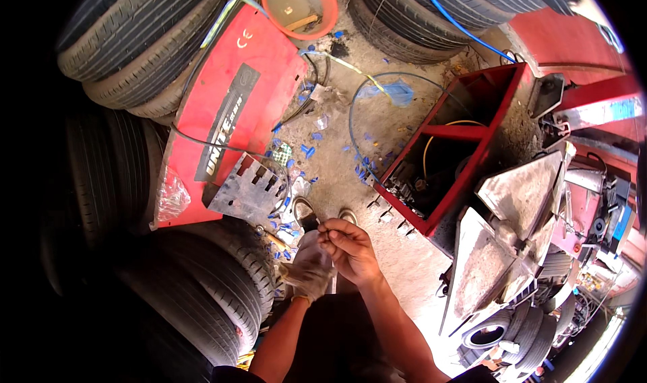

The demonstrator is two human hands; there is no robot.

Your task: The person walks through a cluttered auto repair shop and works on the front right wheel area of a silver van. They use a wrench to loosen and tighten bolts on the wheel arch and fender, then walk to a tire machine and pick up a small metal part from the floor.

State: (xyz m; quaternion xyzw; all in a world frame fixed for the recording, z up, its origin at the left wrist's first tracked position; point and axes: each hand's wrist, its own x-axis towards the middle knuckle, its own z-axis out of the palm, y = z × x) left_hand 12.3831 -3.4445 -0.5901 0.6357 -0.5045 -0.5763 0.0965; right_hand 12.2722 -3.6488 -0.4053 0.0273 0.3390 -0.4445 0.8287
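My right hand [352, 251] is bare and raised in front of my legs. Its thumb and fingers pinch together around something small and dark that I cannot make out. Just left of it and lower is my left hand [310, 279], in a pale, dirty work glove. The gloved fingers point to the left and blur together, so their grip is unclear. Beneath the hands, my shoes [304, 211] stand on the dusty floor. To the left, a grey metal plate with slots [248, 189] leans against a large red panel [249, 90].
Stacked tyres [151, 46] crowd the left and top. An orange bucket [300, 9] stands at the far side. On the right are an open red machine cabinet [465, 132] and a metal turntable [515, 235]. Blue scraps [309, 151] and a cable [352, 123] lie on the floor.
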